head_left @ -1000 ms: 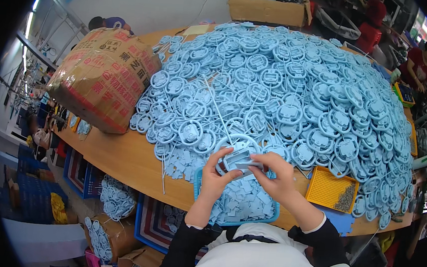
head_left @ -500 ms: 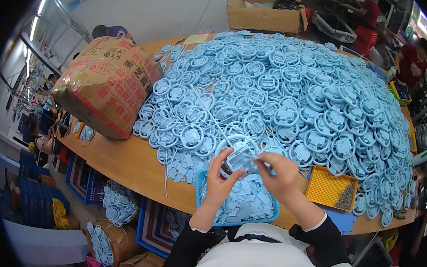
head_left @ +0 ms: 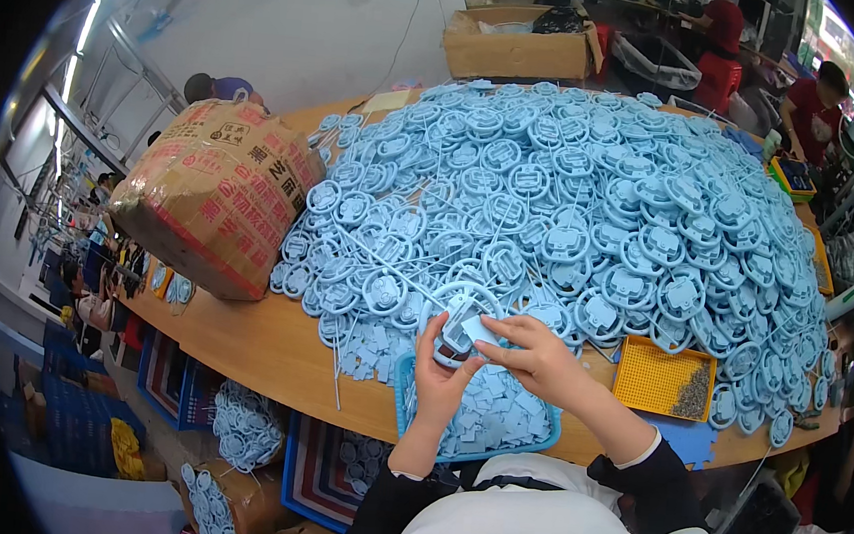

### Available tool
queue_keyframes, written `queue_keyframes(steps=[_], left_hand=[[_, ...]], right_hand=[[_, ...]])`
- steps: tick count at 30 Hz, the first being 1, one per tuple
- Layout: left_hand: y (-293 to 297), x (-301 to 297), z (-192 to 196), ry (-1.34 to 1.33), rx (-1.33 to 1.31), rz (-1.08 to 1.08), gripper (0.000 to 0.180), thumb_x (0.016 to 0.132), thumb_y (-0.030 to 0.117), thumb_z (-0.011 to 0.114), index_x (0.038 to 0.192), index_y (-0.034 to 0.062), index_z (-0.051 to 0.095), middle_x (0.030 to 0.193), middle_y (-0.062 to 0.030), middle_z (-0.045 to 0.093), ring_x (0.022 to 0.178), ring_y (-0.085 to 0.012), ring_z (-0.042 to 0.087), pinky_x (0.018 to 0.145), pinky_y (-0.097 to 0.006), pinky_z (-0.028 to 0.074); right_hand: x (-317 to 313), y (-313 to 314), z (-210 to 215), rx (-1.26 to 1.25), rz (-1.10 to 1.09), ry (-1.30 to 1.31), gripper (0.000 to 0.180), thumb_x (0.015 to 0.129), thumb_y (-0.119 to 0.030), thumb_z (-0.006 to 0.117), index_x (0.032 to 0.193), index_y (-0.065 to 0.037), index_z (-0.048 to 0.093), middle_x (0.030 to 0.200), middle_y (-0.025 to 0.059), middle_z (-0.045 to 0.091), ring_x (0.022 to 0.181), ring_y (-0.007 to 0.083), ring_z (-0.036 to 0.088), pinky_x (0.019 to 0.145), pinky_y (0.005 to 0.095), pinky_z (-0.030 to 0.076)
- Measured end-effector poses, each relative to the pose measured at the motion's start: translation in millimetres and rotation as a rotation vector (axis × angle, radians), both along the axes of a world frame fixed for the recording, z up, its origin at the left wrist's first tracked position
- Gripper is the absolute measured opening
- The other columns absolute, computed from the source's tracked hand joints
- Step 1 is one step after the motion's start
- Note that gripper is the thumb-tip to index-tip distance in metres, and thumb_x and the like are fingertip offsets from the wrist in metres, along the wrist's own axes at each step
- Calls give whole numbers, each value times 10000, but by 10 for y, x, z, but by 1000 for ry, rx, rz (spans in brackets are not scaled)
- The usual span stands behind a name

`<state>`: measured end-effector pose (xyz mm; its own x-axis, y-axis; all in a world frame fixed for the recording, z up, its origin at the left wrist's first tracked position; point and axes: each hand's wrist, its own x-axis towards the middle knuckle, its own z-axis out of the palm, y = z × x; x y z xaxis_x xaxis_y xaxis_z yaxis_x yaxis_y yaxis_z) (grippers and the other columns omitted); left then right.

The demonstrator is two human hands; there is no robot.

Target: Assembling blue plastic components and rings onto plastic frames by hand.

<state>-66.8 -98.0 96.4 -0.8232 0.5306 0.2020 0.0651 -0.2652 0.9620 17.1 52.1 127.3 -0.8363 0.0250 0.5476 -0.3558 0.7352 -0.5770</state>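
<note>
Fingers of my left hand (head_left: 442, 369) curl closed around the lower left rim of a pale blue round plastic wheel-shaped part (head_left: 460, 315), thumb on its near face, so the ring is gripped from below. My right hand (head_left: 532, 354) comes in from the right with its fingers nearly together, thumb and forefinger pinching a small pale blue flat square plastic piece (head_left: 483, 331) against the middle of that wheel-shaped part. Whether the square piece is seated in the part or only laid on it, I cannot tell. Both hands hold the part just above the near edge of the table, in front of my chest.

Right under my hands sits a blue shallow plastic tray (head_left: 404, 413) filled with more of the small blue square pieces (head_left: 495, 418). More of them lie loose on the wood just left of the tray.

Beyond my hands a huge heap of identical pale blue wheel-shaped parts (head_left: 593, 200) covers most of the long wooden table (head_left: 261, 339). To my right, near the table edge, is a yellow square perforated tray (head_left: 654, 377) with a small pile of dark screws (head_left: 693, 393) in 1 corner. At the far left of the table stands a brown taped cardboard box (head_left: 217, 195).
</note>
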Motion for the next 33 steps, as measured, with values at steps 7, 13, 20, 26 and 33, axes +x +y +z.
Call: queue_keyframes(steps=[7, 13, 20, 26, 33], left_hand=[[32, 50, -23, -60, 27, -23, 610, 784, -4, 607, 1301, 4, 284, 1204, -124, 406, 1060, -181, 480, 881, -294, 429], [64, 51, -26, 134, -68, -9, 554, 826, 11, 549, 1311, 2, 279, 1301, -133, 296, 1144, -188, 402, 916, -292, 384], [22, 69, -72, 307, -119, -38, 548, 853, 96, 538, 1322, -5, 272, 1332, -174, 201, 1202, -215, 313, 944, -313, 347], [101, 113, -30, 242, -65, -42, 538, 860, 113, 542, 1314, -18, 283, 1334, -222, 160, 1190, -235, 313, 948, -323, 335], [89, 152, -7, 155, -72, 24, 479, 866, 107, 535, 1282, -24, 337, 1314, -208, 268, 1166, -253, 367, 1011, -367, 245]], right_hand=[[-6, -21, -33, -312, -40, -11, 207, 682, -60, 707, 875, -64, 631, 1164, 87, 524, 907, 206, 559, 731, 318, 476], [-32, -4, 7, -500, -132, -71, 279, 646, -105, 750, 886, -54, 616, 1155, 97, 536, 871, 176, 570, 690, 291, 475], [-25, -144, 82, -172, -319, 145, 448, 600, -140, 772, 1002, -22, 613, 1094, 127, 578, 871, 258, 570, 723, 314, 469], [-45, -150, 101, -197, -348, 122, 370, 631, -127, 735, 959, 4, 626, 1069, 144, 583, 846, 245, 562, 727, 323, 467], [-72, -140, 107, -162, -336, 121, 350, 606, -109, 727, 927, -4, 636, 1036, 153, 598, 858, 270, 567, 725, 342, 473]])
